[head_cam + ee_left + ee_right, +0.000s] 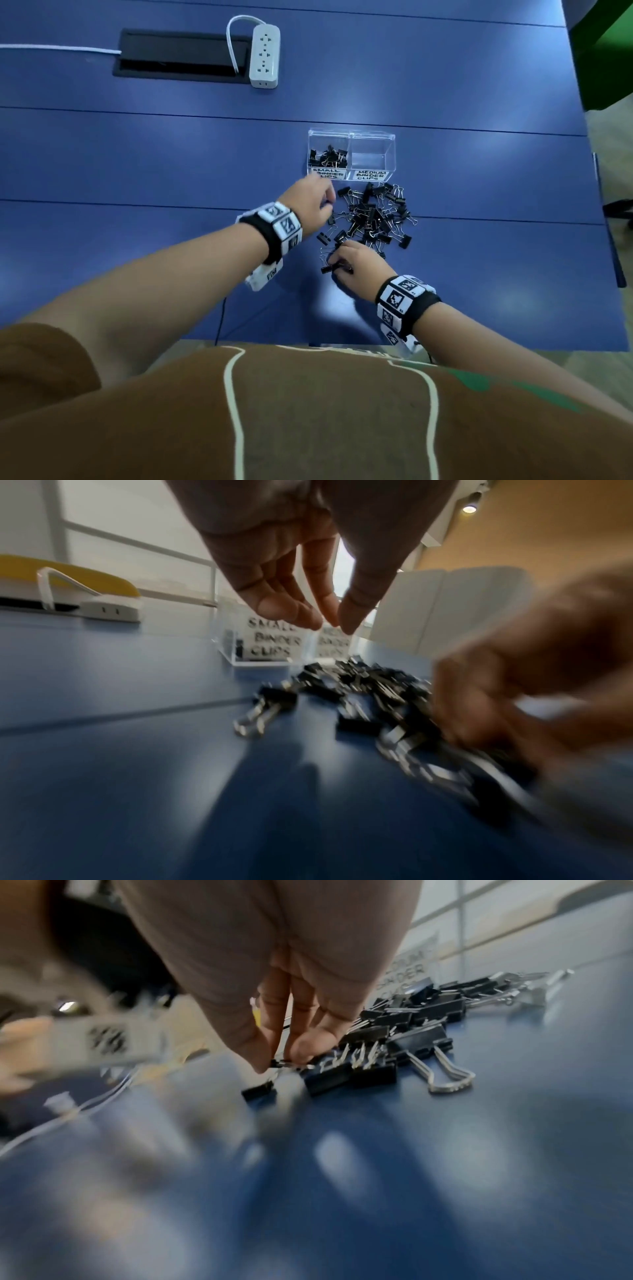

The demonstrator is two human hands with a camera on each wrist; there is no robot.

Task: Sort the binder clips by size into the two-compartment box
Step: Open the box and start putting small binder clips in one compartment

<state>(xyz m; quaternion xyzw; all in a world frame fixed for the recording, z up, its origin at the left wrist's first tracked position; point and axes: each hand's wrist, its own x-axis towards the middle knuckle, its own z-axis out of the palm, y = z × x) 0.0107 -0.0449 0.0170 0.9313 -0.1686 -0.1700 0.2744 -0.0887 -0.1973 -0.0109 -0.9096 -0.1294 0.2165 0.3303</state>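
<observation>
R hand (356, 263) pinches binder clip (329, 268); L hand (310, 202) empty, fingers relaxed.

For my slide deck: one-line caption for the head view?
Both hands pick binder clips beside a two-compartment box.

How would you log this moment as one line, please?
left hand empty | right hand pinches clip | small side has clips | medium side empty
</observation>
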